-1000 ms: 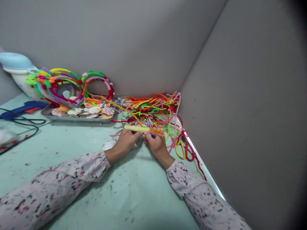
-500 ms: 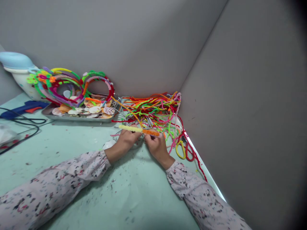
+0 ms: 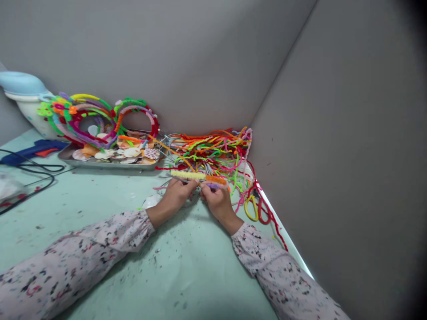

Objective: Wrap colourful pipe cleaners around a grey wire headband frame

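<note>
Between my two hands is a headband wrapped in fuzzy pipe cleaner, pale yellow [image 3: 187,175] on its left part and orange [image 3: 216,179] on its right. A purple stretch shows just below the orange. My left hand [image 3: 178,194] is closed on the headband's left side, fingertips pinched near the middle. My right hand [image 3: 216,202] is closed around its right side. From the wrapped part a loose orange pipe cleaner [image 3: 173,153] sticks out toward the upper left. The fingers partly hide the lower side of the headband.
Behind my hands lies a tangled heap of pipe cleaners [image 3: 213,149]. A metal tray [image 3: 110,166] of shells [image 3: 132,152] and finished headbands [image 3: 142,106] stands at the back left. Scissors [image 3: 251,209] lie right, a blue glue gun [image 3: 25,153] with a cord left. Grey walls rise behind and right.
The headband has turned and shifted slightly right, so the purple stretch now shows. The loose orange strand has swung lower toward the left. Both hands keep their grip.
</note>
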Available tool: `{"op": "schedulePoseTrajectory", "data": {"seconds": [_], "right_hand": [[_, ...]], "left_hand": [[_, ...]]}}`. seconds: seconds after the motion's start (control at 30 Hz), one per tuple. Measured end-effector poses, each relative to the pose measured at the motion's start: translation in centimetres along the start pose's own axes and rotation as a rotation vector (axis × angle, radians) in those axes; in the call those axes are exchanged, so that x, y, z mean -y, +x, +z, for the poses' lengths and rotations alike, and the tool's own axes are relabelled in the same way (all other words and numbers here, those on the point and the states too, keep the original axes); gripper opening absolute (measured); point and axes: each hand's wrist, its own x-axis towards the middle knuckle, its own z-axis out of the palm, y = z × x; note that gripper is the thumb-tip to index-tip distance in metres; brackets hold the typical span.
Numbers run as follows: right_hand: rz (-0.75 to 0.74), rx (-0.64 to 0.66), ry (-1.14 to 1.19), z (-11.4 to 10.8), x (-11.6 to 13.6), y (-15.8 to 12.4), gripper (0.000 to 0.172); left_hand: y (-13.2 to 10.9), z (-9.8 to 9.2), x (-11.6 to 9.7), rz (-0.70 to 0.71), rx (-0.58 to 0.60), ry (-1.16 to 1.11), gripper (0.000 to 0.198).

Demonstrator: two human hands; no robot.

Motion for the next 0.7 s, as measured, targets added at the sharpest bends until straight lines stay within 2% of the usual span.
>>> {"op": "schedulePoseTrajectory", "data": {"seconds": [0.17, 0.4, 0.7], "right_hand": [[-0.091, -0.042, -0.059, 0.01, -0.02, -0.18, 0.023], [-0.137, -0.042, -0.090, 0.10, -0.10, -0.32, 0.019], [-0.198, -0.035, -0.097, 0.13, -0.44, -0.31, 0.018]], "left_hand": [[0.14, 0.03, 0.20, 0.011, -0.004, 0.019, 0.034], [0.41, 0.04, 0.53, 0.007, -0.023, 0.002, 0.026], [0.47, 0.39, 0.08, -0.078, -0.043, -0.142, 0.020]]}}
